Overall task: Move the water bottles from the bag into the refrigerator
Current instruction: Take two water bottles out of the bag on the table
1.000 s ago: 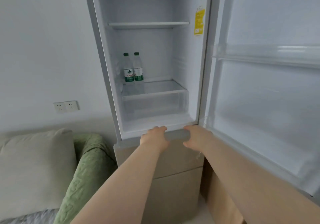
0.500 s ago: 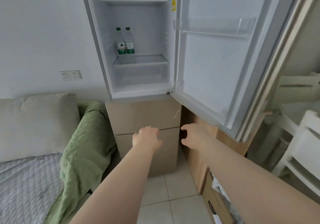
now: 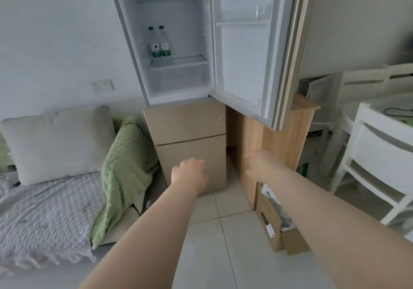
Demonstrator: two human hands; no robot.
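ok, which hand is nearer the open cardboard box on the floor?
Right. The right hand is above the cardboard box, in front of the wooden cabinet; the left hand is farther off to the box's left.

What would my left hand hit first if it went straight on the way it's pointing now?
Most likely the refrigerator's lower beige drawer front: your left hand, empty with loosely curled fingers, points straight at it. Nothing shows between them, though the depth of the gap is unclear.

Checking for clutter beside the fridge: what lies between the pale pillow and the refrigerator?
A green blanket, draped in a heap, lies between the pillow and the refrigerator, as the head view shows.
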